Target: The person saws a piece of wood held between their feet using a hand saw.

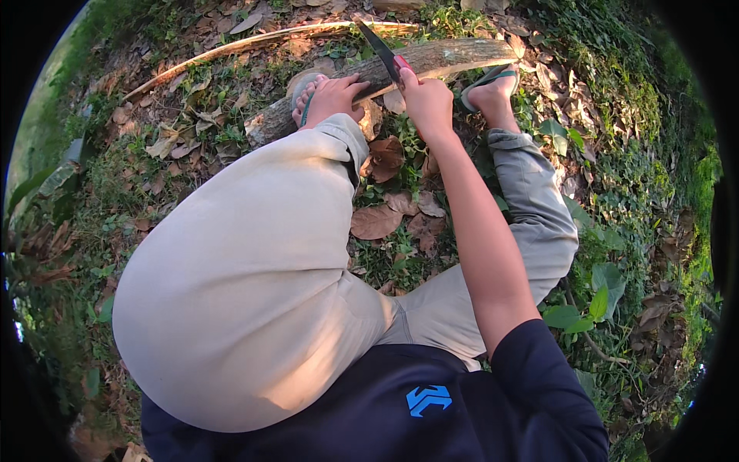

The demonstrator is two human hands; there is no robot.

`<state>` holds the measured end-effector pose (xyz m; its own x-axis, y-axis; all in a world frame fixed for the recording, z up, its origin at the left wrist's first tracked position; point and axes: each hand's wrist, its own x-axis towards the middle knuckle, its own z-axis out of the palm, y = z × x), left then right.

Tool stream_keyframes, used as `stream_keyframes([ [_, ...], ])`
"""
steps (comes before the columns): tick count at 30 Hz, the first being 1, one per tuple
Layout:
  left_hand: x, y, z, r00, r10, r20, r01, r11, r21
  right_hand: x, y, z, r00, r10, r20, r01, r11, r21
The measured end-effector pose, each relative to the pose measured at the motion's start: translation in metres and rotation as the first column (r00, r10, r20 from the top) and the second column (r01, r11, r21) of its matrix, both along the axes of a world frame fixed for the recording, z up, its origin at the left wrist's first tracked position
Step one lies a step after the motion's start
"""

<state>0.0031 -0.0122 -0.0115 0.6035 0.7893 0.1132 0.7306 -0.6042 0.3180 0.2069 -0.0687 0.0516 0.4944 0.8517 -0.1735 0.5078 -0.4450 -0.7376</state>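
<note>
A thick bark-covered log [443,58] lies across the ground in front of my feet. My right hand [427,104] is closed round the red handle of a hand saw [377,48]. Its dark blade slants up and left across the log, the tip past the far side. To the left of the blade, my left hand [336,98] grips the log from above, fingers over the bark. My left foot [302,104], in a sandal, is beside that hand at the log. By the log's right end is my sandalled right foot [493,94]. The blade's cutting edge is too small to make out.
A long split strip of pale wood [254,45] lies beyond the log. Dry brown leaves [377,221] and low green plants cover the ground. My bent left knee [192,285] fills much of the left side. Broad-leaved plants [589,308] grow at the right.
</note>
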Motion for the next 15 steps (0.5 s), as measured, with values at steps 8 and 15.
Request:
stream_keyframes([
  [8,-0.006,-0.002,-0.001,1.000,0.017,0.022,-0.018,0.999,0.041,-0.020,-0.178,-0.046,0.999,0.050,-0.007,-0.048,0.989,0.140],
  [15,-0.001,0.003,0.001,0.999,-0.022,0.037,0.021,0.999,0.044,-0.005,-0.020,-0.020,0.998,0.049,0.039,-0.054,0.989,0.136],
])
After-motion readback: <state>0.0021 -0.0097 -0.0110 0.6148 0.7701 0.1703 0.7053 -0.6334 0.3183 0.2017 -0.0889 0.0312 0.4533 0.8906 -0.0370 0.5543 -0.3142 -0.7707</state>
